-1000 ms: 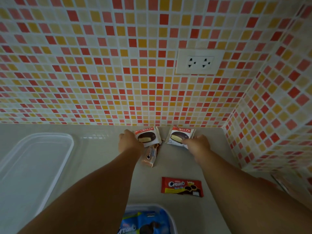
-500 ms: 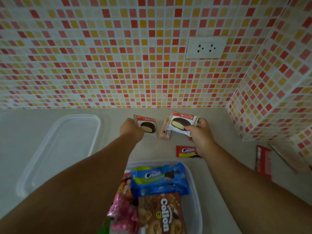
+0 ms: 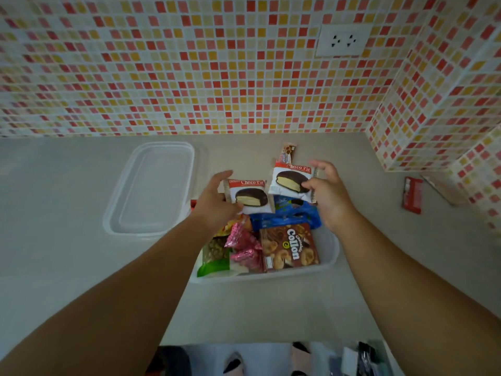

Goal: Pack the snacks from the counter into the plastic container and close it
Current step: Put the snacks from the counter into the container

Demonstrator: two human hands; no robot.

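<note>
My left hand [image 3: 214,202] grips one Choco Pie pack [image 3: 248,196] and my right hand [image 3: 326,194] grips a second Choco Pie pack [image 3: 291,181]. Both packs hover over the far end of the clear plastic container [image 3: 329,257]. Inside it lie a brown Collon box [image 3: 288,246], a blue Cream-O pack [image 3: 287,217], pink wrapped sweets [image 3: 242,246] and a green nut bag [image 3: 214,256]. The container's clear lid [image 3: 151,189] rests flat on the counter to the left. A small brown snack pack [image 3: 287,153] lies on the counter behind the right-hand pie.
A red snack pack [image 3: 412,195] lies on the counter at the right, near the tiled corner wall [image 3: 433,109]. A wall socket [image 3: 343,40] sits high on the tiled back wall. The counter's front edge [image 3: 271,342] runs below the container.
Both hands lifted the Choco Pie packs off the counter at the back wall and drew them toward me, over the container. The view tilted down and the whole container came into sight.
</note>
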